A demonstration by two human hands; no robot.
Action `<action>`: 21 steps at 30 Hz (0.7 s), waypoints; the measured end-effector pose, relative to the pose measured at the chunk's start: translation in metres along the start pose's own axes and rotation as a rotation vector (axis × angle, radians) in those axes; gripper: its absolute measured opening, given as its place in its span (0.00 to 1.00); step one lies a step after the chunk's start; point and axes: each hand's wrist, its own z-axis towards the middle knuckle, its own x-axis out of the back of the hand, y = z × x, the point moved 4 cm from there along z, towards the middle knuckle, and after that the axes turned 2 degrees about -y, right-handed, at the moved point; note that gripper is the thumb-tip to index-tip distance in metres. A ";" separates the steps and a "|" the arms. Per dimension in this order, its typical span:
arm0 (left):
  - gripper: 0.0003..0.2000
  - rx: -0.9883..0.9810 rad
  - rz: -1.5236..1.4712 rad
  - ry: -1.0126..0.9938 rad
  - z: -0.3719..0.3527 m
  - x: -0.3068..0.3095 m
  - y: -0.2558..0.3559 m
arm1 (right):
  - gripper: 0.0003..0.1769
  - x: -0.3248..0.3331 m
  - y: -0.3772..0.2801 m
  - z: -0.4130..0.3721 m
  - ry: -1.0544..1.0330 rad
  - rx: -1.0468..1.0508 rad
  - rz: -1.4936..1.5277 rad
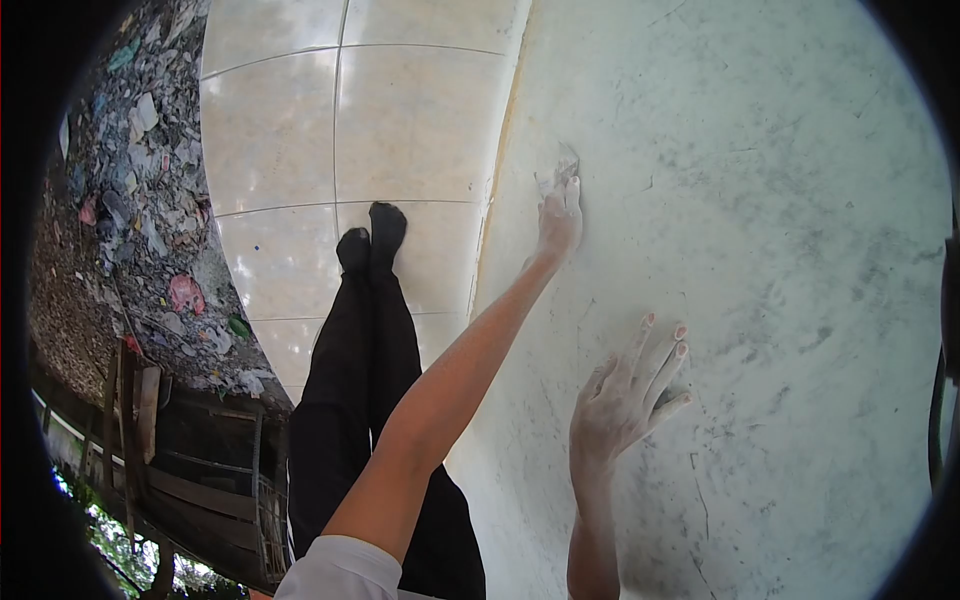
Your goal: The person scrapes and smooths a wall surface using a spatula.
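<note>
Dust is whitening both hands as they are pressing against a pale, grey-smudged wall [780, 200]. The left hand [558, 218] is reaching far out on a straight arm, near the wall's bottom edge where it is meeting the tiled floor [400, 110]. Its grip is closing on a small pale pad [566, 172], which is sticking out past the fingertips and lying flat against the wall; what the pad is made of is too blurred to tell. The right hand [625, 395] is resting closer in, toward the middle of the wall, well apart from the left. Its grip is standing apart, with fingers [662, 352] spreading wide and the palm lying on the plaster, holding nothing. A white sleeve [340, 570] is covering the left shoulder. Legs in black trousers [350, 400] are standing on the tiles just beside the wall's foot. Beyond the floor's far edge, rubble and litter [140, 190] are lying on bare ground.
</note>
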 end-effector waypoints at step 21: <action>0.22 0.008 -0.234 -0.312 -0.091 0.017 0.064 | 0.31 0.014 0.002 0.010 -0.102 -0.016 0.232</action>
